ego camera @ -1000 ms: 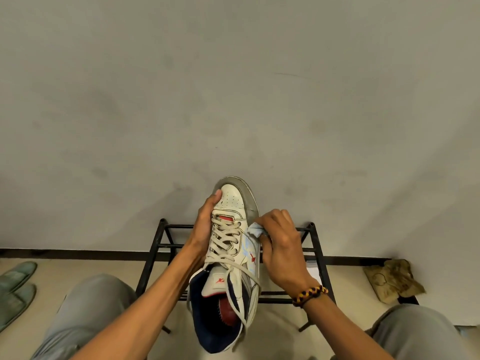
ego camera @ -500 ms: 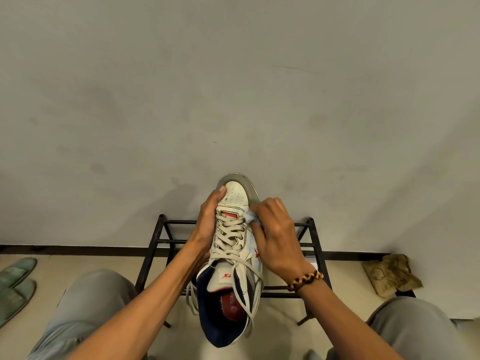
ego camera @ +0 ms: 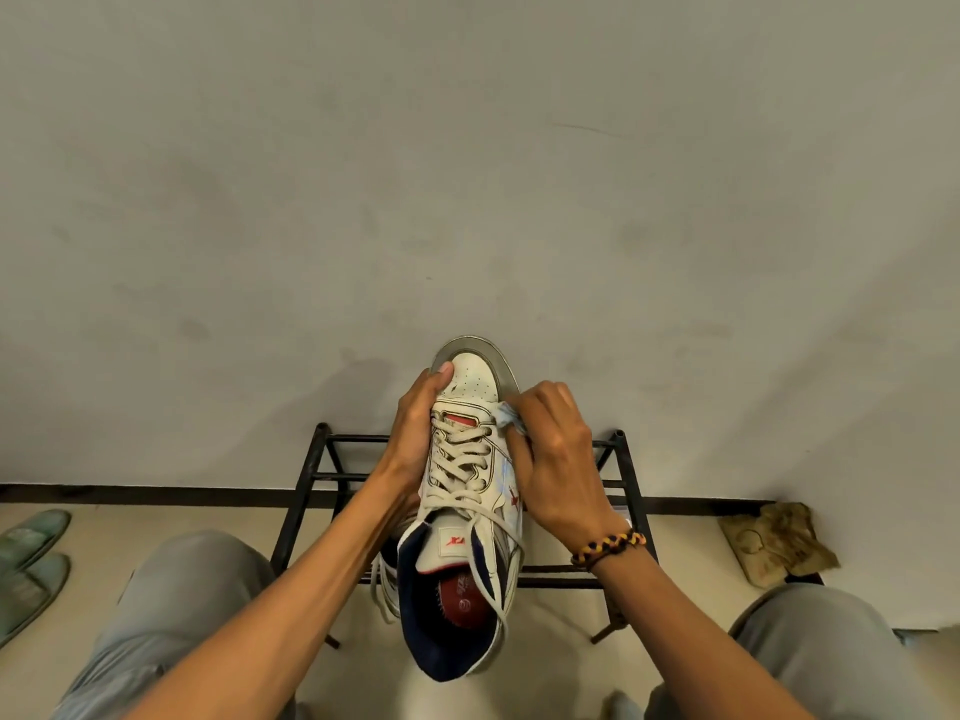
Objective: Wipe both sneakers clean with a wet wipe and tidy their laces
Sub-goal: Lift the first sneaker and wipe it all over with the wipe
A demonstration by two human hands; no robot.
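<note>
Laces: the loose laces (ego camera: 387, 597) hang off the near, open end of the sneaker and look just as slack as a second ago; tidying is not begun, I'd say.
Sneaker: the white sneaker (ego camera: 470, 491) is held up in the air between the person's knees, heel toward them, toe pointing at the wall. It sits a touch higher and steadier than a second ago.
Left hand: the left hand (ego camera: 415, 433) cups the sneaker's left side, thumb hooked up by the toe cap; its grip is clenched round the shoe, unchanged.
Right hand: the right hand (ego camera: 553, 459) has slid forward along the right flank, from the mid panel up to just behind the toe. Its grip is pinched on the wipe.
Wet wipe: the pale blue wet wipe (ego camera: 508, 418) now peeks out at the knuckles, pressed to the upper near the toe seam.
Meaning: the right side looks nearly covered; the grey toe rim likely comes next.
Shoe rack: a black shoe rack (ego camera: 631, 480) stands behind, against the wall.
</note>
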